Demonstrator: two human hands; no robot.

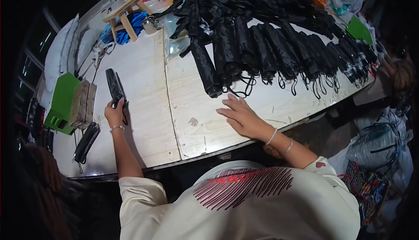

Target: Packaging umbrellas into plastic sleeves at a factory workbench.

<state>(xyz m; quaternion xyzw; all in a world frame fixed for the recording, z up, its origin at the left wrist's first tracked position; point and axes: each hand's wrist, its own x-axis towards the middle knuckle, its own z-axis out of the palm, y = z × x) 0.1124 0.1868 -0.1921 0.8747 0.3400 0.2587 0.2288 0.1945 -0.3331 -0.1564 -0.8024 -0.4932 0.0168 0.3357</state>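
My left hand (pixel 114 113) is closed round the lower end of a folded black umbrella (pixel 114 83), which points away from me over the left part of the table. A dark cord hangs below that hand. My right hand (pixel 242 117) rests palm down with its fingers spread, just short of a row of folded black umbrellas. Closest to its fingertips are a wrist loop and the end of the leftmost umbrella (pixel 204 67). Several more umbrellas (pixel 271 48) lie side by side to the right, loops toward me. Another small black umbrella (pixel 88 142) lies at the table's left edge.
A green panel (pixel 60 104) stands by a brown block (pixel 83 104) at the left edge. Farther back are a small wooden stool (pixel 126 24), a metal pot (pixel 150 25) and a heap of black fabric (pixel 244 0). A seam crosses the pale tabletop (pixel 150 131).
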